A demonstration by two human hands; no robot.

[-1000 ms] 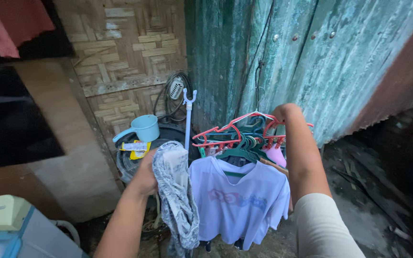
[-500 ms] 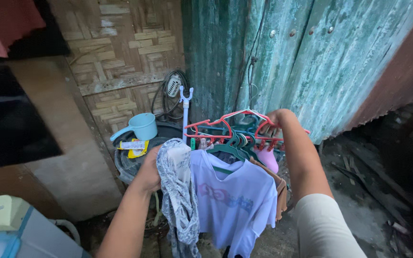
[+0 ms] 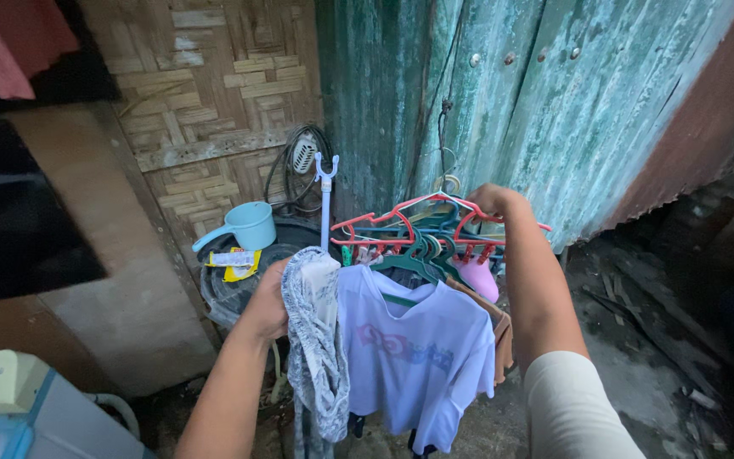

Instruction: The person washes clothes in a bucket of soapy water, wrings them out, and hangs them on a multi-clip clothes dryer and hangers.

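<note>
My left hand grips a grey patterned cloth that hangs down in front of me. My right hand is raised into a bunch of red and green plastic hangers, its fingers closed around them. A white T-shirt with a faded print hangs on a green hanger right beside the cloth. A brown garment shows behind its right edge. The bunch dangles from a dark cord against the wall.
A teal corrugated metal wall stands behind the hangers, a woven bamboo wall to the left. A light blue dipper rests on a dark drum. A white pole stands upright. A washing machine corner sits bottom left.
The hanger bunch and shirt have shifted slightly left and up along with my right hand. My left hand keeps the grey cloth in about the same place.
</note>
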